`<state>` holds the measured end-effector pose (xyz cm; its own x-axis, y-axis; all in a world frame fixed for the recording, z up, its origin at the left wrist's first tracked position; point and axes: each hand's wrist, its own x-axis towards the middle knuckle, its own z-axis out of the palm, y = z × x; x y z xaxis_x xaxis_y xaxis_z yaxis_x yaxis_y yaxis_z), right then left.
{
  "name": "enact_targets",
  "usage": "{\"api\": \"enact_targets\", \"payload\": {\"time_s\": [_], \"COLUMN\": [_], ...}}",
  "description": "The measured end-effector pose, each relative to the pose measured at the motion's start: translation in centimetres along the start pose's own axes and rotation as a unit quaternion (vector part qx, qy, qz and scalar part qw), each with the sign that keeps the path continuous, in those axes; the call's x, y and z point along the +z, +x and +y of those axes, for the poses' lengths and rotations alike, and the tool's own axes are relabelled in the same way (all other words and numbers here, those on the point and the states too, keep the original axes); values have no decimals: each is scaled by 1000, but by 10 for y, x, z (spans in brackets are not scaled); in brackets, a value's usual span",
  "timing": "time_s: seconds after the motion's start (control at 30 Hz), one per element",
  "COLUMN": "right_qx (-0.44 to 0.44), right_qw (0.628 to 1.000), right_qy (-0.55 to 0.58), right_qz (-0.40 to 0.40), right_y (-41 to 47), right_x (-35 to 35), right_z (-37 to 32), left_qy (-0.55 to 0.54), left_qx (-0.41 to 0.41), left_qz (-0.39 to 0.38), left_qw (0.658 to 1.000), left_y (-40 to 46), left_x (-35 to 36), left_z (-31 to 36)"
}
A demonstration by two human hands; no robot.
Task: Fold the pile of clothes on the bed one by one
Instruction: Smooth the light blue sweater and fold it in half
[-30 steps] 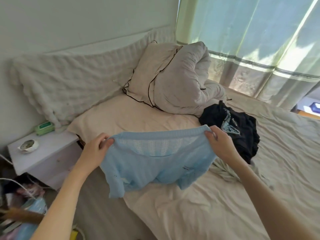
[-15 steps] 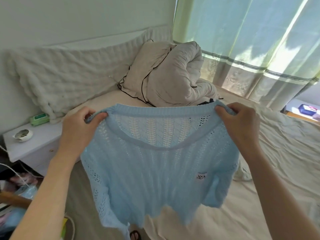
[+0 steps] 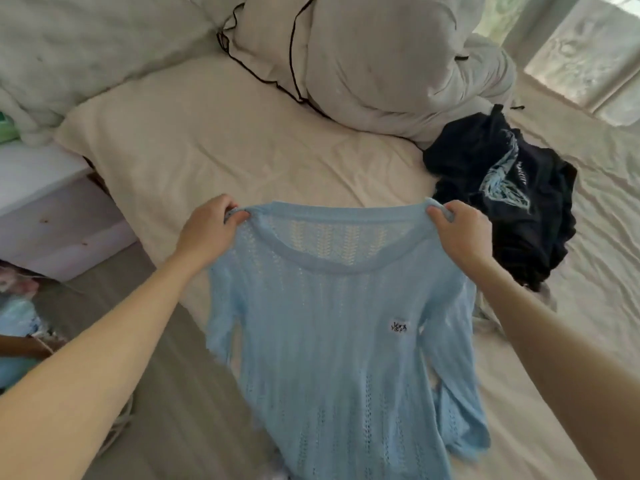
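The light blue knit sweater (image 3: 332, 341) is hanging down over the near edge of the bed (image 3: 225, 147). The left hand (image 3: 207, 233) and the right hand (image 3: 460, 233) are pinching its two shoulders, holding them apart. Farther right, dark clothes (image 3: 498, 195) are lying crumpled on the sheet, just before the rolled duvet (image 3: 381, 64).

small white woven patch (image 3: 398, 326) with black lettering too blurred to read, on the chest of the pale blue open-knit sweater (image 3: 329, 341), faint pale lettering, unreadable, beside the light-blue graphic on the crumpled black garment (image 3: 502, 188)
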<state>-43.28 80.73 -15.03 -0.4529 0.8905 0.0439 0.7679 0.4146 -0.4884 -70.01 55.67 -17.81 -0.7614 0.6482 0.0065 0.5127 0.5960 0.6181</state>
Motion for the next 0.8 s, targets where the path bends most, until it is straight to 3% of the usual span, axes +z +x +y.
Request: {"api": "enact_targets", "payload": {"time_s": [0.17, 0.27, 0.37, 0.63, 0.8], "right_qx": [47, 85, 63, -58, -17], "right_qw": [998, 996, 993, 971, 935], "right_qy": [37, 1, -65, -65, -130], "right_qz": [27, 7, -73, -224, -329], "right_y": [93, 112, 73, -100, -139], "right_x": [91, 140, 185, 256, 277], "right_z": [24, 38, 49, 8, 8], "left_qy": [-20, -53, -37, -37, -194], "left_qx": [-5, -8, -30, -208, -311], "left_qz": [56, -14, -110, -97, -172], "left_qw": [998, 998, 993, 973, 915], "left_y": [104, 130, 105, 10, -32], "left_x": [72, 119, 149, 140, 134], "left_z": [-32, -50, -85, -177, -185]}}
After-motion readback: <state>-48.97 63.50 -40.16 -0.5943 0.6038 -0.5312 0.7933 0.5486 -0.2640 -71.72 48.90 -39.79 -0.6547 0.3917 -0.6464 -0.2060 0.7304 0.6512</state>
